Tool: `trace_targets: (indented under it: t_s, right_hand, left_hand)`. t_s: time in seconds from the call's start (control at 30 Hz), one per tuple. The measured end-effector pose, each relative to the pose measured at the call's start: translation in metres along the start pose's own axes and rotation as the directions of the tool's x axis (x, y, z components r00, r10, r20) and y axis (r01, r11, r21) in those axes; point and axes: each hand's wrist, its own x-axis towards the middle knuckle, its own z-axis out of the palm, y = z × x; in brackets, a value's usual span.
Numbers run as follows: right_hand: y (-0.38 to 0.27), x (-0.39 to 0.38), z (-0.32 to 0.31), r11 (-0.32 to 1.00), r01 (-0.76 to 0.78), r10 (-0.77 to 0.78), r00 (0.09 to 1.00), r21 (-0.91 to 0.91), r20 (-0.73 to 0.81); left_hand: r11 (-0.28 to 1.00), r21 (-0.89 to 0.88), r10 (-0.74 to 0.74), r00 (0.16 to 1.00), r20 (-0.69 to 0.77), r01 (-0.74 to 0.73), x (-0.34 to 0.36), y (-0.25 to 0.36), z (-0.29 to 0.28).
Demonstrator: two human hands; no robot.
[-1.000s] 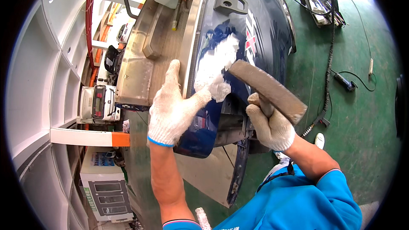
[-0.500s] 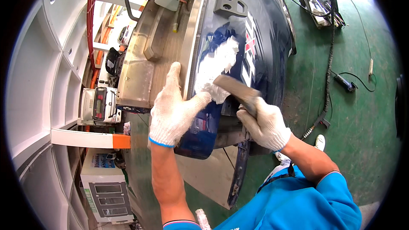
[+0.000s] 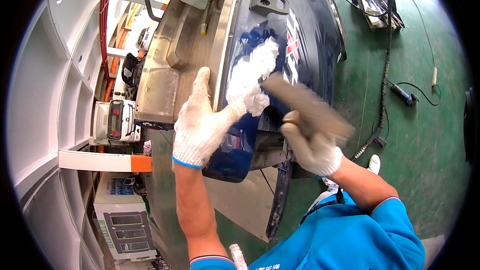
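Observation:
A dark blue pickup bed panel lies before me, with a bright, uneven white patch on it; I cannot tell if this is bare metal, filler or glare. My left hand, in a white knit glove, rests open at the panel's edge. Its index finger points along the bed rim, and the thumb reaches the patch's lower end. My right hand, also gloved, is closed around a flat grey-brown bar, smeared by motion. The bar's far end is near the patch's right side; contact cannot be made out.
In the open truck bed lies a yellow-tipped tool. A grey bracket sits on the panel above the patch. On the green floor are a black cable, a power tool and a tool cart. A white-orange beam stands left.
The bar in my right hand has swung and shifted right, now showing its broad face. My left hand has moved slightly left and up, still spread along the edge.

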Motion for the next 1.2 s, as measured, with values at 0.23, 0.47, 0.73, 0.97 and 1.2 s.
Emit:
trace_targets:
  t_s: [0.23,0.47,0.73,0.97,1.2]
  right_hand:
    - [-0.015,0.008,-0.013,0.949,-0.299,0.28,0.943,0.095,0.178]
    - [-0.075,0.034,-0.038,0.973,-0.177,0.177,0.984,0.146,0.015]
    - [-0.04,-0.028,0.012,0.912,-0.403,0.41,0.896,0.077,-0.172]
    - [-0.019,-0.031,0.05,0.937,-0.151,0.065,0.961,-0.314,-0.268]
    - [-0.017,-0.028,0.05,0.881,-0.153,0.081,0.981,-0.448,-0.176]
  left_hand:
    - [0.999,0.017,-0.033,0.998,0.061,0.032,0.0,0.005,-0.005]
    - [0.947,-0.312,0.139,0.975,0.173,-0.08,0.051,-0.039,-0.012]
    - [0.94,-0.243,0.296,0.927,0.23,-0.24,0.02,-0.028,-0.013]
    - [0.895,-0.33,0.382,0.898,0.219,-0.301,0.018,-0.027,-0.013]
    - [0.894,-0.35,0.364,0.909,0.202,-0.281,0.016,-0.033,-0.014]
